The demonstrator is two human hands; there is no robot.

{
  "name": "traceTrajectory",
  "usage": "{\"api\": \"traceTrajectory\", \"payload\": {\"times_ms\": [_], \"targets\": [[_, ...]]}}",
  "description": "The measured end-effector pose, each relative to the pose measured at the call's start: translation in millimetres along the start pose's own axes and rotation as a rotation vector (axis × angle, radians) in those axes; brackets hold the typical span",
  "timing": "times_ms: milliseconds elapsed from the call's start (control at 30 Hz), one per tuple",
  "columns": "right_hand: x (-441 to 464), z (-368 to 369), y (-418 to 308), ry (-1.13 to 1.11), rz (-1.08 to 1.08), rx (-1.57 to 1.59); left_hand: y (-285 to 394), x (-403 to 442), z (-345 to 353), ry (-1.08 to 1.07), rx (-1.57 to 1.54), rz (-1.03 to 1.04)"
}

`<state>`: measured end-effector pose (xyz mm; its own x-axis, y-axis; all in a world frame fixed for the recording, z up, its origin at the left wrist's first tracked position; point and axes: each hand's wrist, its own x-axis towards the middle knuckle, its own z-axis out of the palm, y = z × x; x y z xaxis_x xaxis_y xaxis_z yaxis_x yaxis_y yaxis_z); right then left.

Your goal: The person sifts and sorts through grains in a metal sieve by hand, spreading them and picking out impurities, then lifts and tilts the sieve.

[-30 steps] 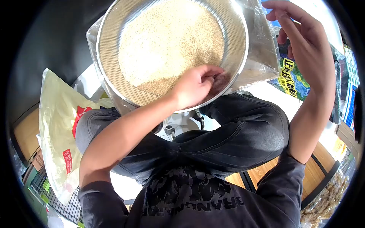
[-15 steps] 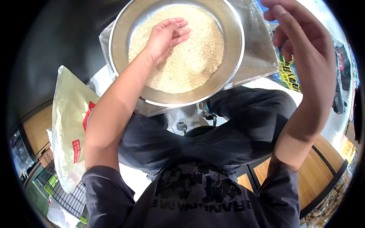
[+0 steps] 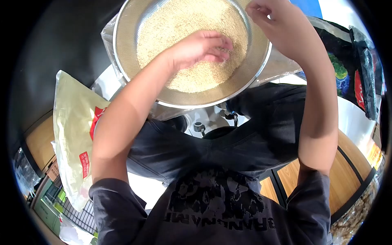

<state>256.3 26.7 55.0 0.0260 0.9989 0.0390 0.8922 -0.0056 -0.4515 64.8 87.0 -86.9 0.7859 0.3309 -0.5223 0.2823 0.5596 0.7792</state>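
The far rim of the sieve [image 3: 126,45] was cut off by the view's top edge, as were the farthest grains [image 3: 171,30]. Blur softened the fingers of the left hand [image 3: 200,48], which hid the grains beneath; how much they held could not be told. The right hand [image 3: 275,18], cropped at the top, masked part of the sieve's right rim. The clear plastic [image 3: 281,67] lay mostly hidden below, and the left forearm [image 3: 122,118] covered part of the yellowish bag [image 3: 73,126].

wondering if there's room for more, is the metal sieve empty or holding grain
Holding grain: a pale spread covers much of the metal sieve, with the left hand over it.
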Motion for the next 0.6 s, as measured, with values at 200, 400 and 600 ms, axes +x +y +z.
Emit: {"api": "traceTrajectory", "payload": {"times_ms": [200, 400, 600], "targets": [[1, -6, -9, -0.107, 0.13, -0.025, 20, 16, -76, 0.344, -0.352, 0.248], [-10, -17, -26, -0.063, 0.066, 0.027, 41, -11, -110, 0.524, -0.507, 0.283], [11, -12, -25, -0.189, 0.218, 0.015, 41, -15, -53, 0.138, 0.113, -0.018]]}}
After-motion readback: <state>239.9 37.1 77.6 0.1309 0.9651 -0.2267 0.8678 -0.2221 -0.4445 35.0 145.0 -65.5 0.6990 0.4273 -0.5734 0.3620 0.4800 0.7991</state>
